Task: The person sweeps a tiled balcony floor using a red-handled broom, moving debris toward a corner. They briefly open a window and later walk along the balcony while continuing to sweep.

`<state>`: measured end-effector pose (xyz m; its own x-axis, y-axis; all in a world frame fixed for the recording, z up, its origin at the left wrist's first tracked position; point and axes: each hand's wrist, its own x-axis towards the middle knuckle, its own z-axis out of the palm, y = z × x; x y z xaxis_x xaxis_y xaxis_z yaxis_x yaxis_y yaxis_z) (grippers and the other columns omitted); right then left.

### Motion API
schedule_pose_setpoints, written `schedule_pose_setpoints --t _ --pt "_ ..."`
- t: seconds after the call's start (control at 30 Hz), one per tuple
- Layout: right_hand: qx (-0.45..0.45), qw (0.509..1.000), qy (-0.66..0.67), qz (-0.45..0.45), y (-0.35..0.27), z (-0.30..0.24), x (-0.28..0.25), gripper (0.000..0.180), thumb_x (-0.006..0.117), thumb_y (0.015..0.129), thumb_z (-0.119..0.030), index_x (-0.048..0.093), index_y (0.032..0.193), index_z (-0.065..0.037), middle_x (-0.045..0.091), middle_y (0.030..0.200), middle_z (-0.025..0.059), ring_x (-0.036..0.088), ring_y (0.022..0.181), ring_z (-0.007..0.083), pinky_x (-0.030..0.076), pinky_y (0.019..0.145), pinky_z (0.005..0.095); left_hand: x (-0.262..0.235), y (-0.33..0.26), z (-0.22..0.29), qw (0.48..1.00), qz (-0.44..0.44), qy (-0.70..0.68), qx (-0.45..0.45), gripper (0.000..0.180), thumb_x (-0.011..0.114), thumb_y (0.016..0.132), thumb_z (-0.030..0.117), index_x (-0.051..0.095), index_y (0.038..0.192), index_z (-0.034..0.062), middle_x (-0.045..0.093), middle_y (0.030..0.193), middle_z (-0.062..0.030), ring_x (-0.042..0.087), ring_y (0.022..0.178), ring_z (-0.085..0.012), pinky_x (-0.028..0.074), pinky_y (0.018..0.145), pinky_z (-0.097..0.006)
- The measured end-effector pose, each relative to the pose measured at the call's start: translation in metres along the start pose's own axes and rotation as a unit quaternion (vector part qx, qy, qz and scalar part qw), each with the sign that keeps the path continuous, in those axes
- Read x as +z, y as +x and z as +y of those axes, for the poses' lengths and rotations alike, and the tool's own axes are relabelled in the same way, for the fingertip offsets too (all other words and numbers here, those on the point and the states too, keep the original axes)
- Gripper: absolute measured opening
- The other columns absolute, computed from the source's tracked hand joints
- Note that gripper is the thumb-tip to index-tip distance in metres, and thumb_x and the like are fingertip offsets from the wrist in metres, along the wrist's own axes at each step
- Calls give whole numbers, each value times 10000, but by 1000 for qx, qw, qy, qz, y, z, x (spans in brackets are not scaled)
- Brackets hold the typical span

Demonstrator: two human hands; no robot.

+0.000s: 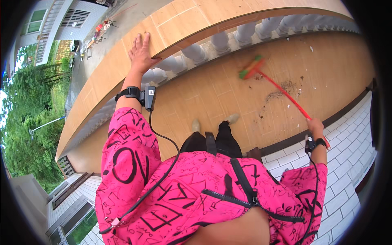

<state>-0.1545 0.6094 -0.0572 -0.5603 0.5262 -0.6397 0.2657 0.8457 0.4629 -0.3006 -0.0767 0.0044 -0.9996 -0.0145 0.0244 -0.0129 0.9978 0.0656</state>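
My left hand (140, 54) lies flat on the tan tiled top of the balcony railing (179, 22), its fingers spread and holding nothing. On the right, my right hand (315, 127) is wrapped round the red handle of a broom (286, 93). The broom's red and green head (251, 69), a little blurred, is on the tiled floor near the foot of the balusters. Between the broom head and the wall, dark dirt and small pale scraps (288, 87) lie scattered on the floor.
White balusters (220, 42) line the railing's underside. A white tiled wall (341, 157) with a dark skirting stands close on my right. My shoes (196, 125) are on the tan floor (183, 100). A paved yard (122, 20) and trees (30, 90) lie beyond the railing.
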Motion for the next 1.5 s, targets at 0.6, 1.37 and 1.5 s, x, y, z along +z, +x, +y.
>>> schedule_pose_setpoints --t 0.6,1.37,1.5 --pt "-113 989 87 24 14 -76 91 505 451 832 -478 626 988 -30 595 1030 196 567 970 340 452 825 419 49 -77 -45 1000 -5 5 -21 1096 816 502 289 174 1389 224 172 1429 -143 180 1305 -339 176 1011 -512" --pt "279 809 466 -222 -468 -284 562 572 333 884 -487 614 848 9 590 838 272 568 817 437 447 699 503 78 -33 -14 995 -27 90 20 1087 781 556 392 120 1393 186 156 1416 -197 158 1293 -392 204 978 -584" --pt "275 769 522 -246 -549 -370 576 565 345 875 -484 610 865 16 578 854 295 557 841 456 434 734 522 84 -13 -26 994 -35 89 58 1082 779 569 399 116 1389 152 168 1393 -246 185 1277 -415 237 986 -559"
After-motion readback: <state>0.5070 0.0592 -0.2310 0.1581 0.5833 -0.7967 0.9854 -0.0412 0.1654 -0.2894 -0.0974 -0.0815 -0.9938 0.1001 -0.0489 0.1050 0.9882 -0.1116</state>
